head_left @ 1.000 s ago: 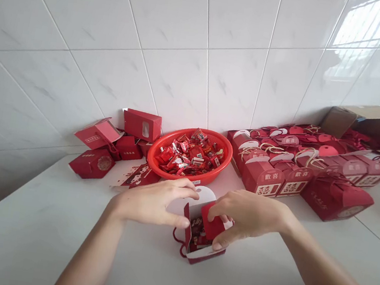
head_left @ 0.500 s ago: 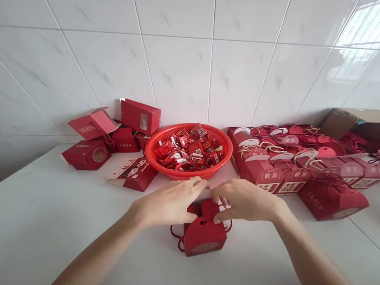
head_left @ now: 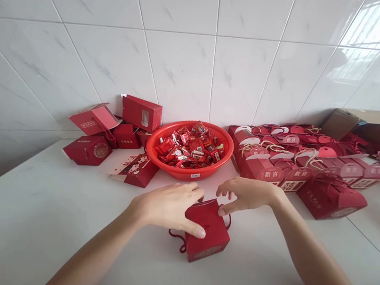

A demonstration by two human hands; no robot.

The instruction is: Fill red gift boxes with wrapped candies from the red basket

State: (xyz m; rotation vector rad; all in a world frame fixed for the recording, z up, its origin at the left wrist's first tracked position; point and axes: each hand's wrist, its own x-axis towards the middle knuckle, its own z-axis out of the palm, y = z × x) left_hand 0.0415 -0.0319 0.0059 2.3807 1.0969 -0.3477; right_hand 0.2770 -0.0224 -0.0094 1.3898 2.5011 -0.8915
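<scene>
Red block-shaped cardboard box (head_left: 215, 232) rests on the flat white countertop (head_left: 135, 267), before the round orange-red plastic basket (head_left: 224, 163), presumably for two-handed access. The left hand (head_left: 168, 206) is spread open, thumb across the box top, likely steadying it. The right hand (head_left: 248, 194) is half-open at the far right edge; contact is unclear.

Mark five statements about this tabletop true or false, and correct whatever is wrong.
1. The left hand has its thumb over the small dark-red cardboard box. True.
2. The round orange-red plastic basket stands beyond that box, nearer the white tiled wall. True.
3. The basket is empty. False: it holds red-wrapped pieces.
4. The small box sits inside the basket. False: it rests on the white table.
5. A dark-red cord shows beside the box. True.
</scene>
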